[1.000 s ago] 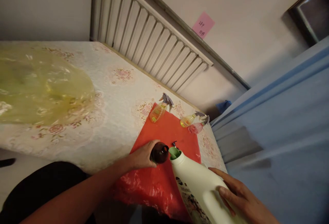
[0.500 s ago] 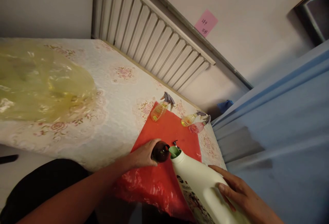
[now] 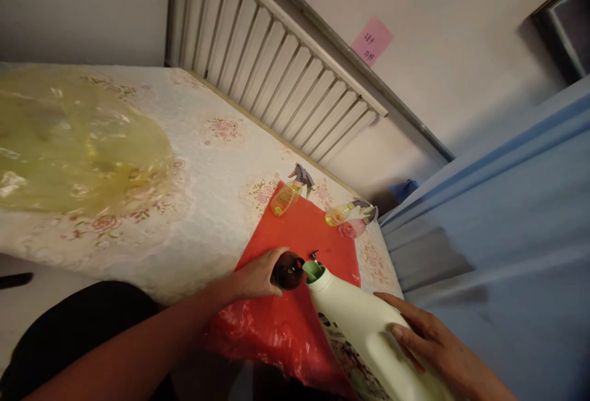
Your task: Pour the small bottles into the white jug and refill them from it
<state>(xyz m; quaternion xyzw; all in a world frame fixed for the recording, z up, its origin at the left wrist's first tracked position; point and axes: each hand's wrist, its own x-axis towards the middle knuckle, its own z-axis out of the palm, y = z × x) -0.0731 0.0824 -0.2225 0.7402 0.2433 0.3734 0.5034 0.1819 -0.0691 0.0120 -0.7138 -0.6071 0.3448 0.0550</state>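
Observation:
My left hand [image 3: 260, 273] is wrapped round a dark brown bottle [image 3: 288, 271] with its cap off, tilted toward the right. Gripped by its handle in my right hand [image 3: 426, 336] is a large pale-green jug [image 3: 354, 315], tipped so that its open mouth with a green spout meets the brown bottle's mouth. Whether liquid passes between them I cannot make out. Just behind the two mouths lies a small black pump head [image 3: 314, 257]. Under both containers spreads a red plastic sheet [image 3: 299, 229].
Spray bottles stand at the sheet's far side: one yellow [image 3: 286, 198], another yellow [image 3: 338, 214] beside a pink one [image 3: 353, 228]. A yellow plastic bag [image 3: 83, 149] covers the left of the flowered tablecloth [image 3: 207, 198]. A radiator [image 3: 276, 63] is behind; a blue curtain [image 3: 507, 217] hangs right.
Hardly anything differs. Both hands keep the bottle and jug mouth to mouth in the same place, and the view has shifted very slightly.

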